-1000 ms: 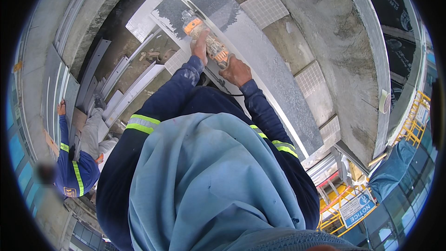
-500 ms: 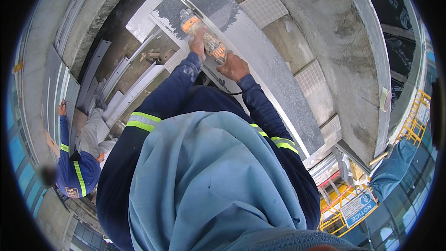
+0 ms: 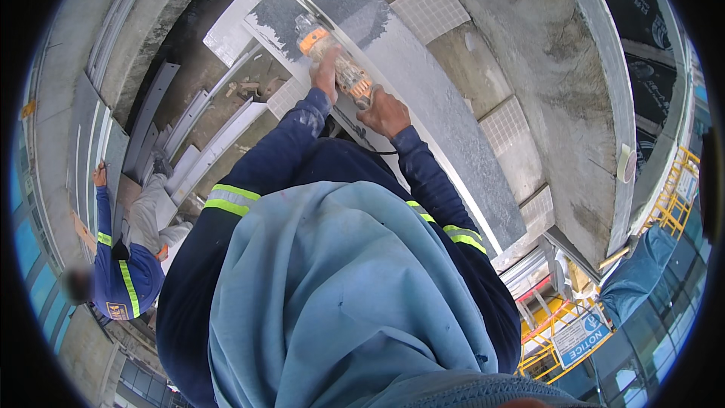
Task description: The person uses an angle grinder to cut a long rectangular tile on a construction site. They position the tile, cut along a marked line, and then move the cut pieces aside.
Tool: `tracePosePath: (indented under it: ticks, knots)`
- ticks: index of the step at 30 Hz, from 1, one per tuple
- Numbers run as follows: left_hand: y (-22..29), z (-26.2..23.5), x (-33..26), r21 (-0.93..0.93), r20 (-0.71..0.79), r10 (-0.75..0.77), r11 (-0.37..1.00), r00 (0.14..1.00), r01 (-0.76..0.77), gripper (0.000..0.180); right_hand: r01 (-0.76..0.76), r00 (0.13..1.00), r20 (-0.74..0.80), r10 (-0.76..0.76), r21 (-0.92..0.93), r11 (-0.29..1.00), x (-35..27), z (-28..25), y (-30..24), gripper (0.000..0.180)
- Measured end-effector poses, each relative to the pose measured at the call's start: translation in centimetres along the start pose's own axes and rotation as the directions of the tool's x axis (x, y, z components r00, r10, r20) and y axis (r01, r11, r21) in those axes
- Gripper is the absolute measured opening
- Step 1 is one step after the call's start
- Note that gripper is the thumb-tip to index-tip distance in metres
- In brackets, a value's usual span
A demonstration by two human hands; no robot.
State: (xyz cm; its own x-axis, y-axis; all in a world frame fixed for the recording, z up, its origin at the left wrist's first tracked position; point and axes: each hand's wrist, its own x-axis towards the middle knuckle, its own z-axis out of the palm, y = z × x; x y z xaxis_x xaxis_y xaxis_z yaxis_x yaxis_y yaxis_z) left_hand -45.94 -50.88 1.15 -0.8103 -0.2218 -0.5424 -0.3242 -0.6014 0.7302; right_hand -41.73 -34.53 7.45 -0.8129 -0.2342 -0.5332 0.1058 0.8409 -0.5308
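Observation:
An orange and grey angle grinder (image 3: pixel 352 78), coated in pale dust, lies in both my hands over a long grey stone slab (image 3: pixel 453 117). Its front end points away to the far left, where a narrow cut line shows in the slab. My left hand (image 3: pixel 325 75) is closed around the front part of the body. Around the rear end, my right hand (image 3: pixel 385 115) is wrapped. A dark cord (image 3: pixel 361 133) trails close to my right hand. White dust covers part of the slab; the disc itself cannot be made out.
Tiled blocks (image 3: pixel 430 11) stand beside the slab, with a curved concrete wall (image 3: pixel 551 53) further right. Metal channels (image 3: pixel 215 143) lie at left, near a crouching co-worker (image 3: pixel 128 279). Yellow railings (image 3: pixel 544 347) and a blue-white sign (image 3: pixel 581 341) are at lower right.
The grinder and both my hands have shifted slightly right and a little toward me. My grip looks the same.

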Motion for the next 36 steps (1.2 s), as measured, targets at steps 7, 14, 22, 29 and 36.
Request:
tracePosePath:
  ticks: [7, 14, 22, 29, 36]
  knots:
    - [0.5, -0.1, 1.3, -0.057, -0.037, -0.095, 0.994, 0.995, 0.093, 0.046, 0.005, 1.000, 0.003, -0.005, 0.006, 1.000, 1.0, -0.1, -0.7, 0.054]
    - [0.1, -0.3, 0.6, -0.071, -0.006, -0.084, 0.994, 0.996, 0.084, 0.043, -0.034, 0.999, 0.034, 0.034, 0.002, 0.999, -0.1, -0.4, -0.6, 0.055]
    - [-0.2, 0.3, -0.4, -0.054, -0.032, -0.070, 0.996, 0.997, 0.068, 0.041, -0.051, 0.999, 0.015, 0.051, -0.024, 0.998, -1.1, -0.5, -0.1, 0.054]
    - [-0.3, 0.0, 0.2, -0.052, -0.036, -0.057, 0.997, 0.998, 0.055, 0.045, -0.008, 1.000, 0.022, 0.007, 0.020, 1.000, -0.2, -0.2, 0.3, 0.057]
    - [-0.1, -0.4, 1.3, -0.054, -0.012, -0.058, 0.997, 0.998, 0.057, 0.046, 0.000, 1.000, 0.021, 0.000, -0.006, 1.000, 0.9, 0.2, 0.1, 0.059]
